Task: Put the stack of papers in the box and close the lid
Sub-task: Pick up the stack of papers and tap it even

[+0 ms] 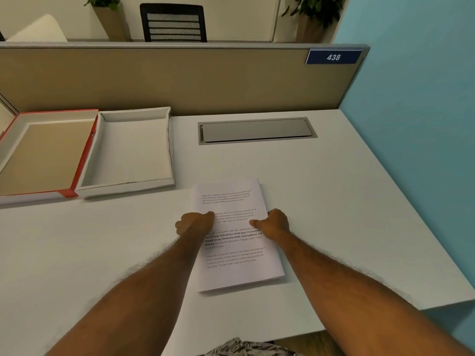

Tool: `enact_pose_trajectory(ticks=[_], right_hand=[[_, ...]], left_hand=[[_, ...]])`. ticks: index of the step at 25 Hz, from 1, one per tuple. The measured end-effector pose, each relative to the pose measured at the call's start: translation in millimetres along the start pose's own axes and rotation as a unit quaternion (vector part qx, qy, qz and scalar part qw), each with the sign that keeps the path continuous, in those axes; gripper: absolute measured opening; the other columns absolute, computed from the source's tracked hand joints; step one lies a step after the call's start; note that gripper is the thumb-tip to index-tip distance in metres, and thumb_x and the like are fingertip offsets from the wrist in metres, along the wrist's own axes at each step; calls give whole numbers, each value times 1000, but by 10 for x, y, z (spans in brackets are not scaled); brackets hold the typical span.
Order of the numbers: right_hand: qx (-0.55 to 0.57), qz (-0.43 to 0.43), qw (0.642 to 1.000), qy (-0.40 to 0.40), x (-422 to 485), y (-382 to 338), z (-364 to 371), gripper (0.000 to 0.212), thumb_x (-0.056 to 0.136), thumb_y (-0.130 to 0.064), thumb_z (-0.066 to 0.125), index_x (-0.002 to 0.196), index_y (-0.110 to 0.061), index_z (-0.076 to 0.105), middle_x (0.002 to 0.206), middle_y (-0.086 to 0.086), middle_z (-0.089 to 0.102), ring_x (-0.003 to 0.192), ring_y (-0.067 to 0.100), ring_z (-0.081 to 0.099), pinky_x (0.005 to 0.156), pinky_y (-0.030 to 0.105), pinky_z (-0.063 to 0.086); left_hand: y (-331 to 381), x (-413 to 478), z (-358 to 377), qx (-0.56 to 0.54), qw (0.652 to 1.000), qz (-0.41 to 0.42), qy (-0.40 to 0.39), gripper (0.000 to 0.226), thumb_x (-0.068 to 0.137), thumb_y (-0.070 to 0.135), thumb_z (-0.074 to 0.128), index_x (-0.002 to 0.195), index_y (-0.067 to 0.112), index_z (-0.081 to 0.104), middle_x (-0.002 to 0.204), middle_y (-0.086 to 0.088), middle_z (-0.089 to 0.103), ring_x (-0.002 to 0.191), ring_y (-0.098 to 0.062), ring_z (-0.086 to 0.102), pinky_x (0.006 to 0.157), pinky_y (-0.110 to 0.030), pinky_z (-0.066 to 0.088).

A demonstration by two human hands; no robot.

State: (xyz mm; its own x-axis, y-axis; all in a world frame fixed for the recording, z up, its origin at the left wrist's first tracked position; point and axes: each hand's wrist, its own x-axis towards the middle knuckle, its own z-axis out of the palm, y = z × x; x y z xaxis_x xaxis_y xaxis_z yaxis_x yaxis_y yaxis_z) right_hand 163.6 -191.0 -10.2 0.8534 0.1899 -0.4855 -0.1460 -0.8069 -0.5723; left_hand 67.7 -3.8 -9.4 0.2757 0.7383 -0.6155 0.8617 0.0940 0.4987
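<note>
Box [128, 152]: left of frame centre, on desk [334, 201], white, open, nothing inside.
Lid [43, 155]: far left, red-edged, inside up, touching box; left edge cut off.
Stack of papers [231, 263]: lower centre, flat on desk, printed side up, well apart from box.
Left hand [195, 223]: curled on stack's left edge, thumb on top sheet.
Right hand [273, 223]: same at right edge.
Fingers: hidden; clamp on stack unconfirmed.
</note>
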Motion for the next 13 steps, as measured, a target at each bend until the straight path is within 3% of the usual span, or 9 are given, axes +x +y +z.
enact_pose_trajectory(ticks=[3, 5, 9, 13], right_hand=[[3, 2, 1000, 0, 10, 1, -1, 63, 71, -38, 85, 114, 4, 66, 119, 17, 70, 104, 32, 70, 89, 42, 58], [4, 4, 1000, 0, 11, 2, 2, 63, 71, -38, 85, 114, 4, 65, 119, 18, 70, 105, 32, 69, 90, 43, 58], [9, 1, 1000, 6, 14, 16, 13, 65, 71, -40, 85, 115, 3, 65, 121, 18, 69, 106, 33, 69, 91, 43, 58], [9, -6, 1000, 9, -2, 31, 19, 65, 72, -41, 84, 117, 2, 65, 122, 17, 68, 106, 33, 68, 91, 44, 57]], left_hand=[[7, 47, -16, -35, 999, 23, -5, 42, 77, 36, 69, 101, 2, 61, 110, -15, 66, 92, -31, 61, 85, -40, 56], [-17, 72, -50, -61, 997, 39, -19, 40, 79, 34, 70, 103, 2, 64, 98, -10, 63, 80, -28, 56, 72, -34, 52], [-82, 139, -60, -86, 993, 64, -57, 52, 81, 34, 70, 119, 0, 62, 109, -13, 64, 88, -28, 56, 76, -34, 46], [-204, 100, -27, -29, 992, 126, -15, 52, 88, 44, 60, 118, 1, 61, 117, -15, 66, 100, -33, 63, 84, -39, 51]])
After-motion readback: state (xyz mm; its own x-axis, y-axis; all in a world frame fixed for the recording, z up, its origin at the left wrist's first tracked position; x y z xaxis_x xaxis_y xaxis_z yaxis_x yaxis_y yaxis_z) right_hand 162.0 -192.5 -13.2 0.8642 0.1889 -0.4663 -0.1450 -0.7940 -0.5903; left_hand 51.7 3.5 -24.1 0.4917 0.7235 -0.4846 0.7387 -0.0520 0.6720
